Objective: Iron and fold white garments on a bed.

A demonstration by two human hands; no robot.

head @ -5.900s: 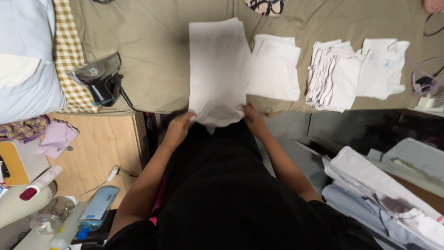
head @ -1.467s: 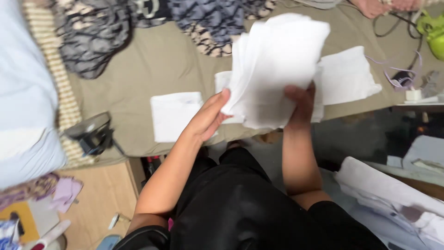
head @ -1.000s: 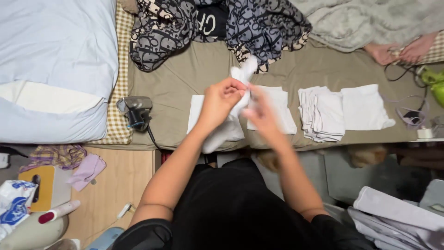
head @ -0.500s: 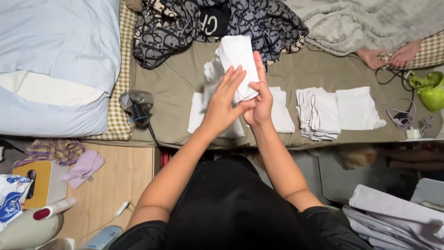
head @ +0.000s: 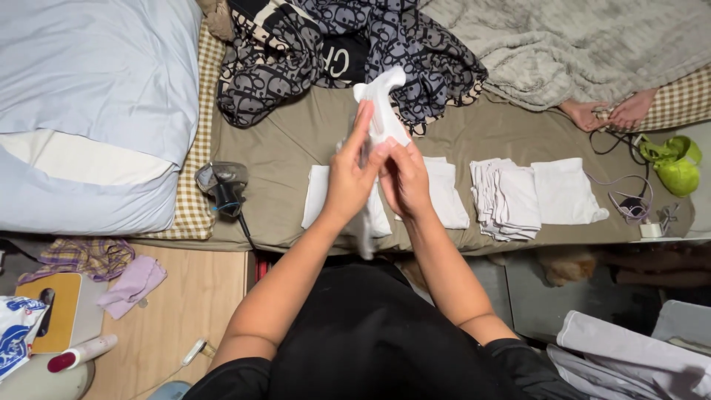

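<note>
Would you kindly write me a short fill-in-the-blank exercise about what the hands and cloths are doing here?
1. Both hands, left hand and right hand, hold a ____ cloth.
2. The iron lies to the ____ of the folded cloths.
3. The folded cloths rest on an olive ____.

Missing words: white; left; sheet

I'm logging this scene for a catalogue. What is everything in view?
white cloth: one, white, held up between both hands
folded cloth piles: four, white, row on the bed edge
iron: one, dark, left of the piles
patterned garment: one, dark grey, top of bed
blanket: one, grey, top right
pillow: one, pale blue, left
left hand: one, gripping the cloth
right hand: one, gripping the cloth
</note>
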